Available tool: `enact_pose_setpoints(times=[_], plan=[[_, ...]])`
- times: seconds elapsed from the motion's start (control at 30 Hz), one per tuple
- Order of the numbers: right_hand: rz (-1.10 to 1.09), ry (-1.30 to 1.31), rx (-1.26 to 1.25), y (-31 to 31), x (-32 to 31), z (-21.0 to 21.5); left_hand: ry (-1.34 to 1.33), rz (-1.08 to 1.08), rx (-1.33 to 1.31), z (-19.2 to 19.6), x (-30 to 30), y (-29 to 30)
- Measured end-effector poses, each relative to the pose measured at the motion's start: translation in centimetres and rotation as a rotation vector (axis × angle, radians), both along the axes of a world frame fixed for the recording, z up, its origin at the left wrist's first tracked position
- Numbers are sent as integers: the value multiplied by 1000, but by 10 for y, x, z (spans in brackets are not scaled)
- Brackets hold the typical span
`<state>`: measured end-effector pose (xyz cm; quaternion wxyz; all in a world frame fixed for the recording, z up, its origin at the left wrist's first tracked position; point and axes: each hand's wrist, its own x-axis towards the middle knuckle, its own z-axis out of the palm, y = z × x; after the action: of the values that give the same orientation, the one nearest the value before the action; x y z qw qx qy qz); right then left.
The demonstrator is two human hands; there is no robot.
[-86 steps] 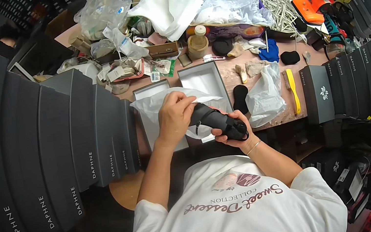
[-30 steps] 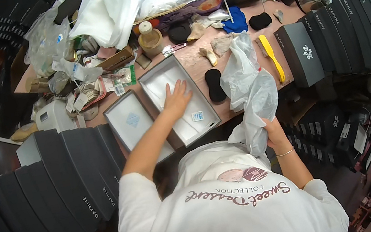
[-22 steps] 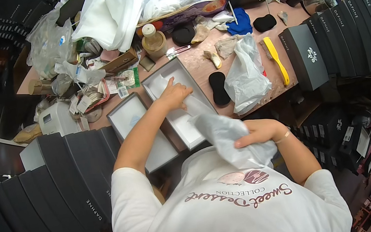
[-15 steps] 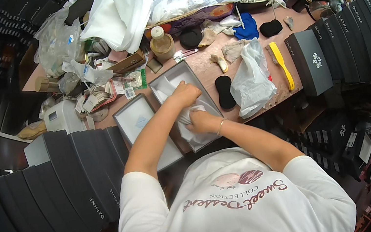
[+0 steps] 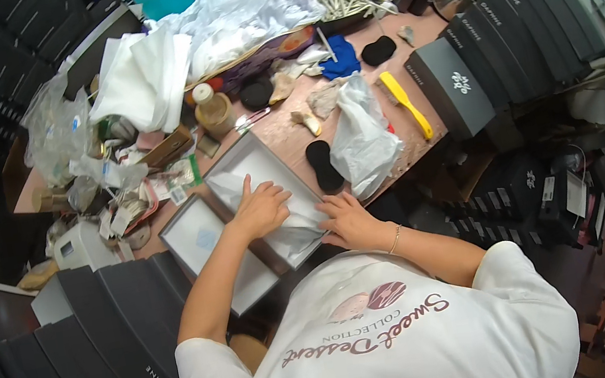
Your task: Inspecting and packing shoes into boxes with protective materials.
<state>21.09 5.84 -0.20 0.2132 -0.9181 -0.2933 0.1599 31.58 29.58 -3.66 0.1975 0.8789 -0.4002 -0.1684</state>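
Cluttered pinkish worktop [image 5: 284,131], mid-frame: white tissue paper [image 5: 272,202] is pressed flat into an open grey-rimmed cardboard box [image 5: 223,172] by left hand [image 5: 262,210], fingers spread; right hand [image 5: 349,221], also spread, steadies the box's near edge.

Both forearms reach forward from the lower edge and converge, left hand [image 5: 261,208] flat, palm down, fingers spread and pointing ahead, right hand [image 5: 349,221] just beside it, palm down, fingers loosely curled, elbow bent out to the right.
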Motion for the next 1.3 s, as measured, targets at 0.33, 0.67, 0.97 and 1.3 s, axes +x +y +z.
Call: enact_pose_setpoints(times=[0.33,0.67,0.97,1.3], plan=[[-819,-243,310,-155,57,-52,285,380,-561,22,-6,-67],[-252,-50,514,-72,113,146,1959,666,-1152,11,1,-156],[-190,997,733,-86,-1,114,890,676,-1318,-4,-19,-136],[-903,558,1150,-73,20,98,467,1072,-1529,64,1,-111]])
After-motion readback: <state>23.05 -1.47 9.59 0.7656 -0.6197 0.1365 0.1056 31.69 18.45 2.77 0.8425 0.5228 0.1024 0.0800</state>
